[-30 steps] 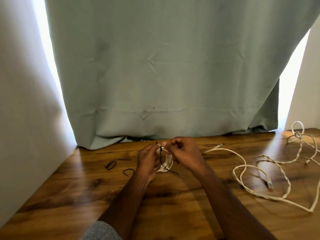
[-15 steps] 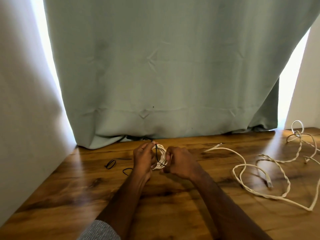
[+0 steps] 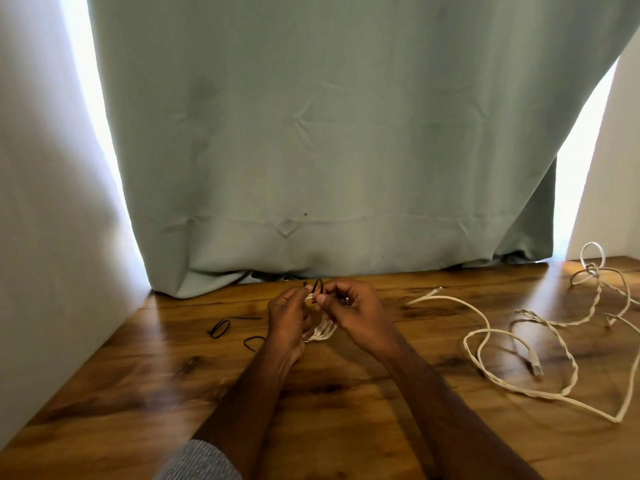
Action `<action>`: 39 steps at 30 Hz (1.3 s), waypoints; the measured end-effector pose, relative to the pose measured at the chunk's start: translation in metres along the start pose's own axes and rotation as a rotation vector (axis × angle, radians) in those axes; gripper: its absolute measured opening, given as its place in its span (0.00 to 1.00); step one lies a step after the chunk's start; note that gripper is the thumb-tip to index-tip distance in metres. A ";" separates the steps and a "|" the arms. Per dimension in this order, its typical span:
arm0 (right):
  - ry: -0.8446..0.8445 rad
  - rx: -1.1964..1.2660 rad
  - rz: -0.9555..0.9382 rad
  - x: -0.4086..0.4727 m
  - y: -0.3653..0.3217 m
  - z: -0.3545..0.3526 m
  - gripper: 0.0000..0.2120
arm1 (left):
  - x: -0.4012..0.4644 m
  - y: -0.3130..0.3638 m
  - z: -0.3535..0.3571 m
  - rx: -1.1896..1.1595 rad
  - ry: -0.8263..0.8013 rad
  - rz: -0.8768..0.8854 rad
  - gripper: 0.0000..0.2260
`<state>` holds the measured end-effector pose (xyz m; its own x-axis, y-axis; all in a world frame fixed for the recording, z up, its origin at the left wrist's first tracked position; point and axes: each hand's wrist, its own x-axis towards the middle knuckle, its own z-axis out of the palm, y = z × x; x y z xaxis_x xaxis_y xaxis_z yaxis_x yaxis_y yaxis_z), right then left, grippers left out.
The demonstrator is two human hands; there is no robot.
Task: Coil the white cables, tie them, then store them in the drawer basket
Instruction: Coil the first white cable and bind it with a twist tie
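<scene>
Now I'm tying: my left hand [image 3: 289, 315] grips the coiled cable [image 3: 323, 331], my right hand [image 3: 353, 311] pinches the black tie [image 3: 317, 287]; next I'd twist it tight

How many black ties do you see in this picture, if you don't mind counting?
3: one black tie pinched between both hands above the coiled white cable, and two spare ties lying on the table left of the left hand. Others may be hidden.
</scene>
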<state>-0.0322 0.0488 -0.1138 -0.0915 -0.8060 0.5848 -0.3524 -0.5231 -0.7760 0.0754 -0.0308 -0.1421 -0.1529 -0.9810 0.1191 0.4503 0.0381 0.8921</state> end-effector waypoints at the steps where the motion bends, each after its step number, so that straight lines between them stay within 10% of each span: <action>1: 0.002 0.030 0.015 0.000 0.002 0.001 0.05 | -0.001 0.001 0.001 -0.005 -0.005 -0.005 0.14; 12: -0.109 -0.301 -0.097 -0.002 0.032 -0.005 0.07 | -0.005 0.003 0.004 0.010 -0.026 -0.006 0.07; 18: 0.123 -0.636 -0.275 0.002 0.040 -0.004 0.07 | -0.008 0.002 0.008 -0.011 -0.068 -0.021 0.08; 39: 0.286 -0.030 0.187 0.007 0.051 0.012 0.10 | -0.015 -0.007 0.019 -0.001 -0.223 -0.055 0.10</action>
<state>-0.0400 0.0136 -0.1523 -0.4128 -0.7750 0.4786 -0.3316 -0.3615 -0.8714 0.0582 -0.0127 -0.1418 -0.3677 -0.9154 0.1638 0.4371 -0.0146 0.8993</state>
